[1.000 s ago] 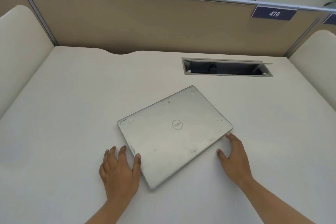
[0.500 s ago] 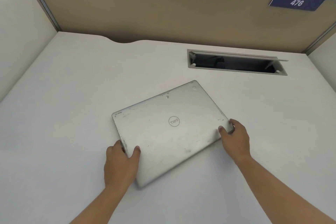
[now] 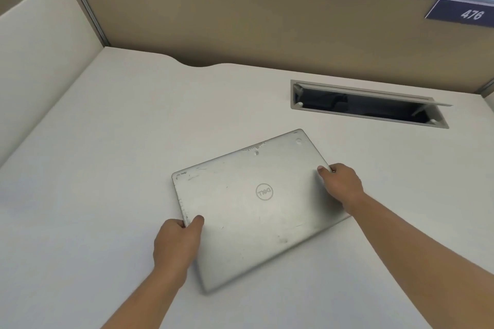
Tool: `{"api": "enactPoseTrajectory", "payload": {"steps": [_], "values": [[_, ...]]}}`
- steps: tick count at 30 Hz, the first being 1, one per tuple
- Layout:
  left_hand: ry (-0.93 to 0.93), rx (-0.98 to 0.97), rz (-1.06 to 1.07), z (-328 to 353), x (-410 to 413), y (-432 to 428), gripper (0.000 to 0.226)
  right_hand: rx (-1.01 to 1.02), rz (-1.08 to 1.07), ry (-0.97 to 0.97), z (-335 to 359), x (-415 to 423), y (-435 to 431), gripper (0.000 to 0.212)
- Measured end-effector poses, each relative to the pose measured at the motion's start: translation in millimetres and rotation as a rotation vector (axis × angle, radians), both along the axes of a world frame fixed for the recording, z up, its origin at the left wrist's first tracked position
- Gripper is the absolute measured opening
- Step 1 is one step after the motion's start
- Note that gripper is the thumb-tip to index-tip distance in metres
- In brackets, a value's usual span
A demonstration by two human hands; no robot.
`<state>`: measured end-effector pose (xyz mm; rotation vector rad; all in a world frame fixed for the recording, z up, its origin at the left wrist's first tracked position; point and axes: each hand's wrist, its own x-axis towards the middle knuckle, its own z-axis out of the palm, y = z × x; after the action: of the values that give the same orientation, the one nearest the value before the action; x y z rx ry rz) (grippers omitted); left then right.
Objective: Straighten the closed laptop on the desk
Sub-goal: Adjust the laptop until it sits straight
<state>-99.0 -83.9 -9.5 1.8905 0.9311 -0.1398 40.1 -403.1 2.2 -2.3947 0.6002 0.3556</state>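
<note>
A closed silver laptop (image 3: 251,211) with a round logo on its scratched lid lies on the white desk (image 3: 107,168), turned at an angle to the desk's edges. My left hand (image 3: 176,243) grips its left edge, thumb on top of the lid. My right hand (image 3: 339,184) grips its right edge, thumb on the lid and fingers curled around the side. The right forearm hides the laptop's near right corner.
An open cable slot (image 3: 366,104) with a raised flap is set into the desk behind the laptop on the right. A tan partition (image 3: 240,21) with a number plate (image 3: 462,12) closes the back. Cream side panels (image 3: 34,48) flank the desk.
Both hands went from resting flat on the desk beside the laptop to gripping its left and right edges. The right hand slid farther up the right edge.
</note>
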Motion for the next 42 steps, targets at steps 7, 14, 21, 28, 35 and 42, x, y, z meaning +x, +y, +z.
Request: {"api": "enactPoseTrajectory", "payload": {"steps": [7, 14, 21, 28, 35, 42], "values": [[0.07, -0.105, 0.05, -9, 12, 17, 0.049, 0.309, -0.265, 0.109, 5, 16, -12, 0.027], [0.04, -0.169, -0.011, -11, 22, 29, 0.065, 0.208, -0.229, -0.114, -18, -10, -15, 0.028], [0.031, -0.11, -0.097, -8, 42, 30, 0.072, 0.175, -0.357, -0.193, -33, -53, -23, 0.028], [0.02, -0.147, -0.151, -6, 65, 24, 0.067, 0.122, -0.459, -0.246, -39, -87, -27, 0.028], [0.021, -0.122, -0.19, -5, 74, 21, 0.061, 0.061, -0.51, -0.27, -44, -104, -23, 0.028], [0.016, -0.039, -0.195, -10, 71, 18, 0.062, 0.019, -0.506, -0.288, -45, -111, -22, 0.027]]}}
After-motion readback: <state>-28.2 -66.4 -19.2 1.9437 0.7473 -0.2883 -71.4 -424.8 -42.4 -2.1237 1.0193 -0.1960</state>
